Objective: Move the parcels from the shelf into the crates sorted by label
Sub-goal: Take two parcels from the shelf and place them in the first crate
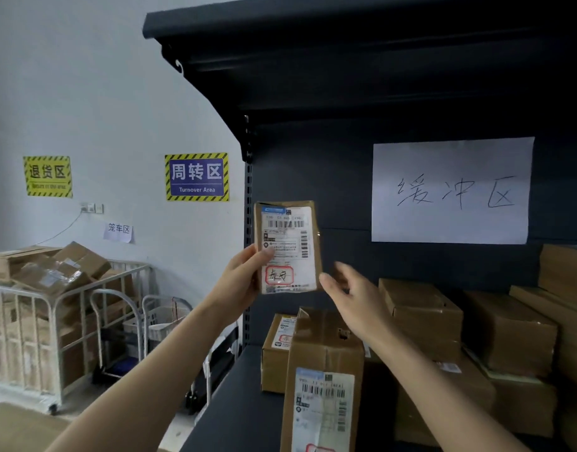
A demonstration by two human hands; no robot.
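**Parcel held up so its label can be read**

The left hand (244,275) grips a small flat parcel (288,246) by its lower left edge, thumb on the front and fingers behind, holding it upright in front of the dark shelf (248,402). The printed label (288,247) faces the camera, and the grip sits low and to the side, which leaves nearly all of the label uncovered, including the red-framed handwritten mark near the bottom. That looks deliberate: the sorting depends on the label, so it has to be readable before the parcel goes anywhere.

The right hand (352,298) is open, fingers loosely spread, just beside the parcel's lower right corner. It is blurred, so I cannot tell whether it touches the parcel; it holds nothing.

On the shelf below, more parcels wait. An upright box (323,380) stands at the front with its own label turned outward, a lower box (277,350) sits behind it to the left, and further boxes (421,308) are stacked to the right. A white paper sign (450,190) hangs on the shelf's back panel.

No sorting crates are in view. Off to the left a wire cage (39,321) holds a heap of boxes.
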